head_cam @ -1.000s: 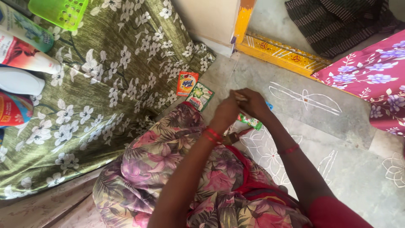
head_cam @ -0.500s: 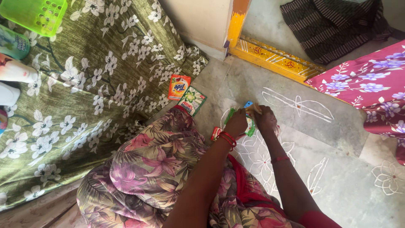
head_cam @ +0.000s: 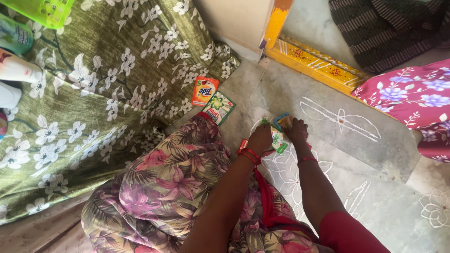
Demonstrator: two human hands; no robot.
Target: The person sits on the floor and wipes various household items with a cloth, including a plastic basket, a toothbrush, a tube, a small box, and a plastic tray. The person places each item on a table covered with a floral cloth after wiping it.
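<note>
Grey stone floor [head_cam: 375,154] with white chalk drawings. Lying on it: olive floral cloth [head_cam: 108,93]; orange sachet [head_cam: 204,91] on the cloth's edge; green-and-white sachet [head_cam: 219,107] just beside the orange sachet; small green packets [head_cam: 278,139] further right of it.

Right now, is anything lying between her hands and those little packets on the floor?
Nothing visible does. The left hand and right hand already rest on the green sachets on the stone floor, touching them directly.
</note>
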